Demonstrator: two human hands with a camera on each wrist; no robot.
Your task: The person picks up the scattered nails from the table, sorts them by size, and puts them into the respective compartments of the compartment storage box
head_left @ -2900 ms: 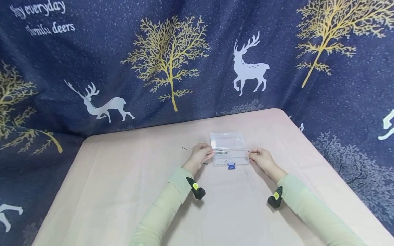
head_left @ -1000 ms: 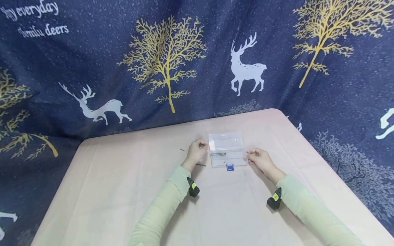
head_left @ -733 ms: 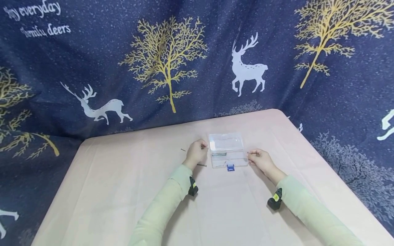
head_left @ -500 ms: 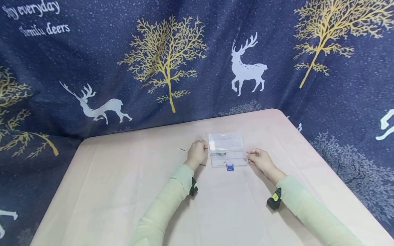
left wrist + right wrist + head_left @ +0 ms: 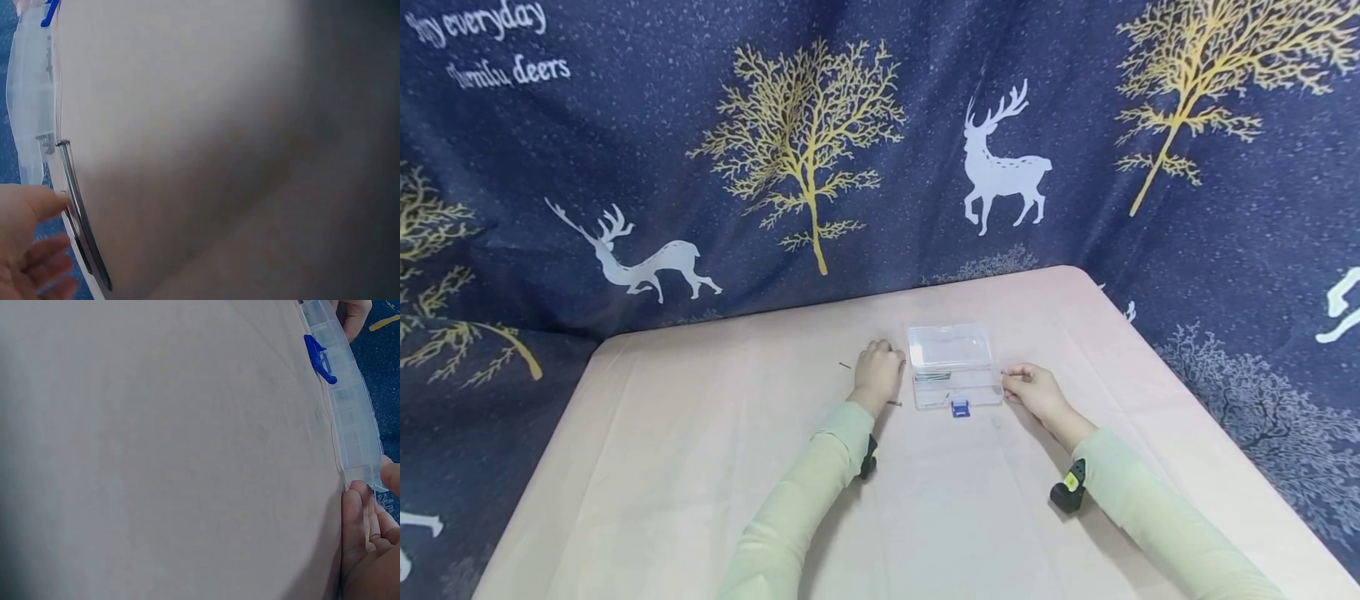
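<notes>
A clear plastic compartment box point(image 5: 992, 402) with a blue latch point(image 5: 961, 408) stands with its lid point(image 5: 951, 346) raised. Several long thin nails point(image 5: 934, 376) lie in its rear compartment. To its left is my left hand point(image 5: 878, 373), palm down. In the left wrist view its thumb tip meets one end of a thin dark nail point(image 5: 76, 234); the index finger is hidden. A thicker flat-headed nail point(image 5: 84, 215) lies on the table nearer the camera. My right hand point(image 5: 1033, 392) holds the box's right end between thumb and fingers.
Another small nail point(image 5: 845, 365) lies on the table left of my left hand. The pale pink table point(image 5: 685, 450) reaches back to a dark blue curtain point(image 5: 917, 225) printed with deer and trees. Each wrist carries a black camera point(image 5: 1067, 492).
The left hand first held several nails over the box; these now lie in the rear compartment. It has drawn back left and turned palm down. The right hand has stayed at the box's end.
</notes>
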